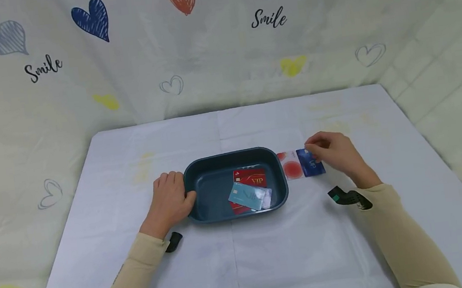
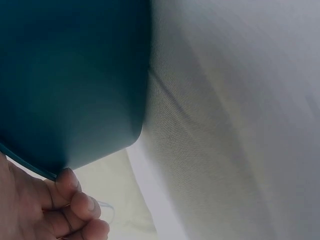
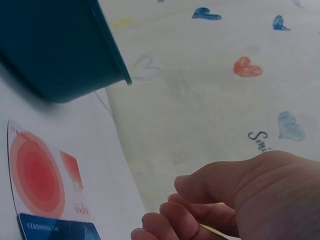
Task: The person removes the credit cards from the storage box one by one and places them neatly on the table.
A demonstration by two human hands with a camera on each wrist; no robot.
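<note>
A dark teal rectangular tray stands on the white-covered table, with red VIP card surfaces, a light blue card and a pale card overlapping inside. My left hand grips the tray's left end, thumb over the rim and fingers outside. Just right of the tray lie a white card with red circles and a dark blue card, edge to edge. My right hand is over the blue card's upper right corner, fingers loosely curled and thumb near the index finger, with nothing visible between them.
The white tablecloth has a crease running down its middle. Behind the table hangs a pale cloth printed with hearts and "Smile". Dark wrist devices sit at both sleeve cuffs.
</note>
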